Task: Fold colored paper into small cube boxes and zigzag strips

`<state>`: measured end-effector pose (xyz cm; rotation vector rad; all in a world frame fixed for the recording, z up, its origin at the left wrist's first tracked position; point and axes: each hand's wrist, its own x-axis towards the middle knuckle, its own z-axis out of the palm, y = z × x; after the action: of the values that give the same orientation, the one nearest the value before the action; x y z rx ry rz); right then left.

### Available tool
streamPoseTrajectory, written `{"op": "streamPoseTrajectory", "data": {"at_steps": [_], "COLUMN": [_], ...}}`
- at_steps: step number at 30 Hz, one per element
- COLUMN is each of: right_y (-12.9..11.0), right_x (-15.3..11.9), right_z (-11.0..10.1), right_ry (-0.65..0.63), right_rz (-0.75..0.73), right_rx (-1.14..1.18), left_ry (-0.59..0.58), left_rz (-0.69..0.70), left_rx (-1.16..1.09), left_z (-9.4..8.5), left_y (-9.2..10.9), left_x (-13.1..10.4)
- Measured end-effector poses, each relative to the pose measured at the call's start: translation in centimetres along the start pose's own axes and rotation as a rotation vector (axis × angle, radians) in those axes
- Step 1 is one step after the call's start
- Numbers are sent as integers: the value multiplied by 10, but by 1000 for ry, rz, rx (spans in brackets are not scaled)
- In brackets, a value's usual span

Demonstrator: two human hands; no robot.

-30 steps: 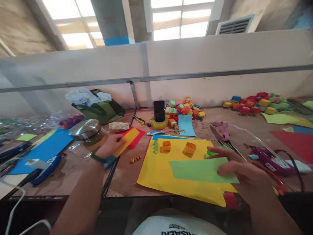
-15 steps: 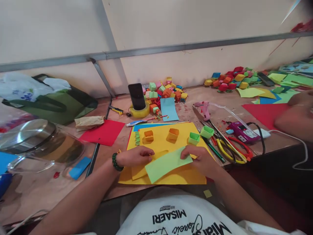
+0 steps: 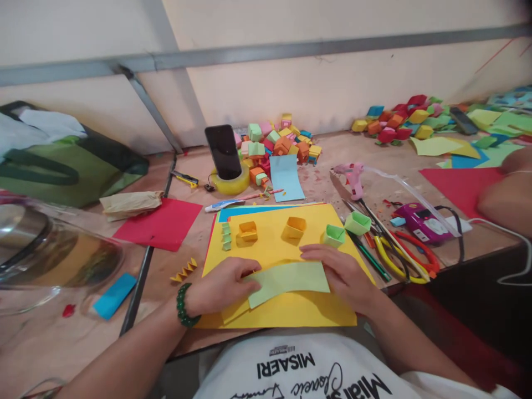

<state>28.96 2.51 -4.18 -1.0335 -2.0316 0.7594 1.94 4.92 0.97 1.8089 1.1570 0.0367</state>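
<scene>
A light green paper strip [image 3: 291, 280] is held a little above the yellow sheets, its middle bowed slightly. My left hand [image 3: 230, 282], with a green bead bracelet on the wrist, is closed on the strip's left end between thumb and fingers. At the right end, my right hand [image 3: 341, 277] has its fingers stretched out along the upper edge; its thumb is hidden. Below lies a large yellow sheet [image 3: 266, 318]. Beyond the hands stand two orange-yellow folded paper boxes [image 3: 248, 230] and two green paper boxes [image 3: 333, 235]. A folded green zigzag strip [image 3: 225, 236] lies at the left.
A phone [image 3: 224, 151] leans on a tape roll [image 3: 230, 182] before piled paper cubes [image 3: 282, 144]. Rightward are a pink glue gun [image 3: 353, 180], yellow-handled scissors [image 3: 384, 257] and a purple device [image 3: 419, 221]. A glass jug [image 3: 78, 252] stands left; another person's arm [image 3: 507, 191] rests at right.
The green strip has turned more level. My left hand has taken its left end, and my right fingers have straightened from their pinch. The view has shifted, showing a yellow zigzag strip at left.
</scene>
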Motion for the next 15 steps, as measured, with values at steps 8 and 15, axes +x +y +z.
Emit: {"op": "streamPoseTrajectory", "data": {"at_steps": [8, 15], "right_y": [-45, -27], "right_x": [17, 16], "right_z": [-1, 6], "right_ry": [-28, -64], "right_rz": [-2, 296], "right_rx": [-70, -63], "left_ry": [-48, 172], "left_rz": [94, -13], "left_rx": [-66, -479], "left_z": [6, 0], "left_y": [2, -7], "left_x": [-1, -4]}}
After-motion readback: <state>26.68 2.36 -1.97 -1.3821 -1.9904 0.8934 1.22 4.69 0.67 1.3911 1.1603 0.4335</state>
